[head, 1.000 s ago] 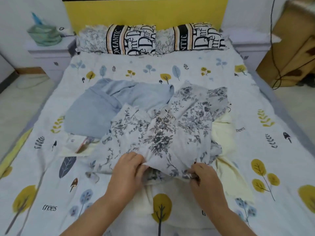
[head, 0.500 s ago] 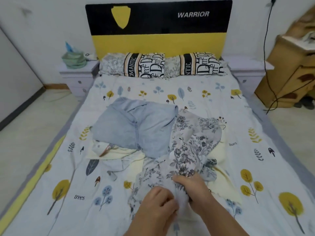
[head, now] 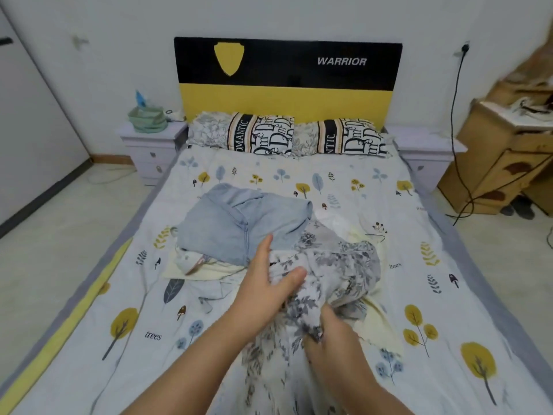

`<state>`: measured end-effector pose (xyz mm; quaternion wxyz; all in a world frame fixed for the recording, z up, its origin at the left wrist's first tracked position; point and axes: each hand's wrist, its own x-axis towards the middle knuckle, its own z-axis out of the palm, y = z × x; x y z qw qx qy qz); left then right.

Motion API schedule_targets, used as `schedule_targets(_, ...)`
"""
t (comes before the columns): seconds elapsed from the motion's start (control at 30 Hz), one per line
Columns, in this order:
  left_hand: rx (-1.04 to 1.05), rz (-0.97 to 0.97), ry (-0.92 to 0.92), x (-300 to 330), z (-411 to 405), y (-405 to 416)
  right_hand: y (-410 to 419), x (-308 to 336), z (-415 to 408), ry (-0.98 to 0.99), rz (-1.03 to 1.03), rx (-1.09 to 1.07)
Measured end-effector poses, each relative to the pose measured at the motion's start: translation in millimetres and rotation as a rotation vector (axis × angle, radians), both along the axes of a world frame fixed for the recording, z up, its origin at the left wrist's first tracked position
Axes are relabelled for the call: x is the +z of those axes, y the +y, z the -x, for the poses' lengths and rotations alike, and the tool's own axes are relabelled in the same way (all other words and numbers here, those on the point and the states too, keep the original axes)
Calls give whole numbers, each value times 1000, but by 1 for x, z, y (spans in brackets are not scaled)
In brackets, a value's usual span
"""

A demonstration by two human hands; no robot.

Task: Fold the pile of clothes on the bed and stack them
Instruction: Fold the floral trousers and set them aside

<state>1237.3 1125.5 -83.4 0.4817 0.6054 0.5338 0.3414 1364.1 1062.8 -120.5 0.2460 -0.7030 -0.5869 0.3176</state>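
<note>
Nothing looks folded or stacked yet: the right hand (head: 330, 333) pinches the grey floral cotton garment (head: 335, 274) at the bed's (head: 449, 295) six o'clock edge, the left hand (head: 266, 283) lies spread on it, and light-blue denim jeans (head: 239, 223) wait crumpled at eleven o'clock.

Bare forearms (head: 191, 363), no sleeves visible

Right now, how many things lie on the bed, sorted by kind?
Pillows: 2
Blue denim garment: 1
Grey floral garment: 1
Pale yellow garment: 1
White patterned garment under the denim: 1
Total: 6
</note>
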Motion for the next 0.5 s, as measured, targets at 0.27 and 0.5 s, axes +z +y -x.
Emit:
schedule_targets(0.27,-255,53,58,19,-1,-15,-43,6,11,-114,60,173)
schedule_targets(0.5,-41,14,-205,29,10,-30,-41,23,-22,438,119,-71)
